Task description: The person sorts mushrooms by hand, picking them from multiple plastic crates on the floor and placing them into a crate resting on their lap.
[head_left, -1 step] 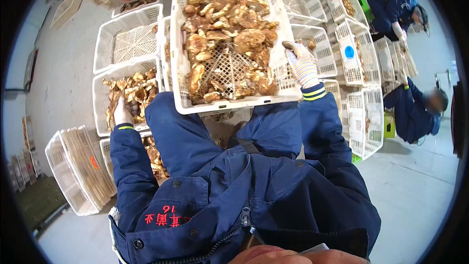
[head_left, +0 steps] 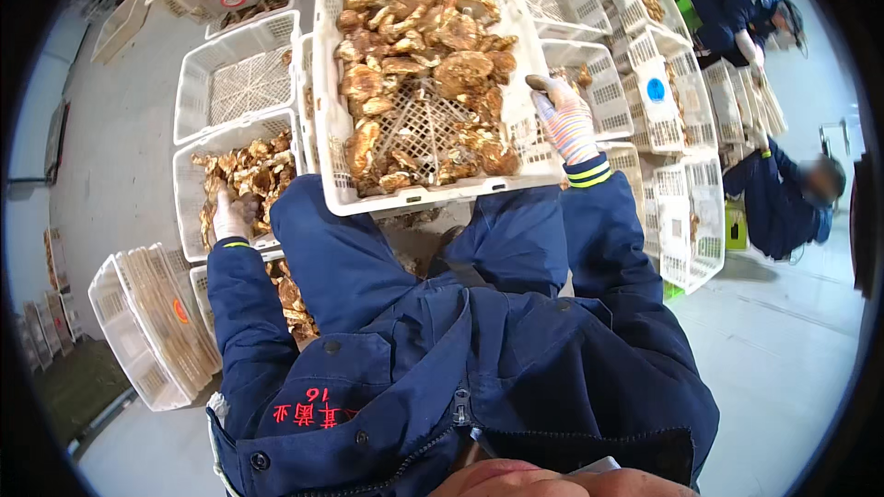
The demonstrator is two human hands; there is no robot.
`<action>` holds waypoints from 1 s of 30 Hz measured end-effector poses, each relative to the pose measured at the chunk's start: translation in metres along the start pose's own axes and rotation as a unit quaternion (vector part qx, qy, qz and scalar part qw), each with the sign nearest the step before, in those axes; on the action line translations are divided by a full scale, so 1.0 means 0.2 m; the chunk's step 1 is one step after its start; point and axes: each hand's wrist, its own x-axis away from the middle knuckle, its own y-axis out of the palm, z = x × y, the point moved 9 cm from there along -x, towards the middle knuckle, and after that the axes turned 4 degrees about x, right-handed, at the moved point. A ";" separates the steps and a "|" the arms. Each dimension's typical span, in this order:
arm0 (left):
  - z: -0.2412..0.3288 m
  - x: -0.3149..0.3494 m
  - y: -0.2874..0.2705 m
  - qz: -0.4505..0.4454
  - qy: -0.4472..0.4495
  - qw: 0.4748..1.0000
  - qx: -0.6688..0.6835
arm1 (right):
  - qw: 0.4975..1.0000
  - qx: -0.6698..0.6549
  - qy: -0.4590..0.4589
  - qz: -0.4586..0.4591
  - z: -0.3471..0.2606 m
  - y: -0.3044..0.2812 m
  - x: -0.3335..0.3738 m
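A white plastic crate (head_left: 523, 83) rests tilted across my knees, part filled with brown, pale-stemmed mushrooms (head_left: 424, 28). Bare lattice floor shows in its near middle. My right hand (head_left: 564, 120), in a striped glove with dark fingertips, is closed on that crate's right rim. Low at the left, my left hand (head_left: 230, 218), also gloved, reaches into another white crate (head_left: 190, 207) of mushrooms. It lies among the mushrooms at that crate's near side. Its fingers are partly hidden there, and whether one is gripped cannot be made out.
Another white crate (head_left: 239, 83), mostly bare-floored, stands beyond the left one. Nested crates (head_left: 147, 322) lean at the lower left. Crates of mushrooms (head_left: 677, 97) are stacked on the right. Two people in dark blue (head_left: 741, 14) work at the far right near more crates.
The crate on my knees appears slightly further left with my right hand on it. My left hand has shifted a little among the mushrooms.
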 end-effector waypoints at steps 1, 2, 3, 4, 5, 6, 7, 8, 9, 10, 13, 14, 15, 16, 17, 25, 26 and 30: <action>-0.02 -0.18 -0.26 0.055 -0.014 0.996 0.073 | 0.998 -0.038 -0.046 0.017 -0.07 0.04 -0.02; 0.03 -0.16 -0.14 0.017 0.040 0.999 -0.003 | 0.999 -0.024 -0.032 -0.002 -0.09 0.04 -0.02; 0.09 -0.12 -0.05 -0.009 0.100 0.992 -0.080 | 0.999 -0.026 0.003 -0.030 -0.11 0.06 -0.01; 0.18 -0.05 0.05 -0.029 0.166 0.975 -0.145 | 0.999 -0.024 0.019 -0.028 -0.12 0.04 -0.03; 0.19 0.17 0.36 -0.050 0.161 0.982 -0.084 | 0.998 -0.010 0.050 -0.024 -0.05 0.01 -0.01; 0.28 0.44 0.64 -0.062 0.166 0.984 -0.028 | 0.996 -0.009 0.083 -0.021 0.04 0.01 -0.02; 0.37 0.55 0.76 -0.125 0.238 0.963 -0.024 | 0.995 -0.018 0.098 -0.022 0.02 0.04 -0.06; 0.37 0.63 0.88 -0.201 0.242 0.949 -0.018 | 0.985 0.029 0.142 -0.098 -0.05 0.09 -0.10; 0.33 0.75 1.10 -0.297 0.238 0.925 -0.009 | 0.987 0.102 0.092 -0.087 0.01 0.16 -0.15; 0.27 0.80 1.19 -0.339 0.228 0.912 -0.035 | 0.968 0.217 -0.048 -0.116 -0.23 0.16 -0.13; 0.04 0.98 1.51 -0.384 0.293 0.860 -0.167 | 0.957 0.174 -0.008 -0.232 -0.11 0.55 -0.10; -0.01 0.89 1.53 -0.352 0.350 0.839 -0.222 | 0.945 0.201 -0.014 -0.259 -0.15 0.60 -0.13; -0.22 0.89 1.52 -0.359 0.154 0.890 -0.235 | 0.935 0.204 -0.012 -0.289 -0.21 0.67 -0.10; -0.28 0.99 1.58 -0.402 0.136 0.884 -0.197 | 0.931 0.236 -0.017 -0.277 -0.08 0.71 -0.03; -0.20 0.96 1.55 -0.410 0.141 0.885 -0.170 | 0.909 0.207 0.014 -0.363 -0.17 0.70 -0.04; -0.25 0.97 1.68 -0.417 0.086 0.892 -0.154 | 0.884 0.265 0.011 -0.384 -0.09 0.65 -0.03; -0.27 0.97 1.68 -0.410 0.081 0.895 -0.154 | 0.884 0.281 0.010 -0.374 -0.07 0.65 -0.03; -0.22 0.95 1.64 -0.373 0.083 0.911 -0.158 | 0.889 0.248 0.008 -0.384 -0.14 0.66 -0.07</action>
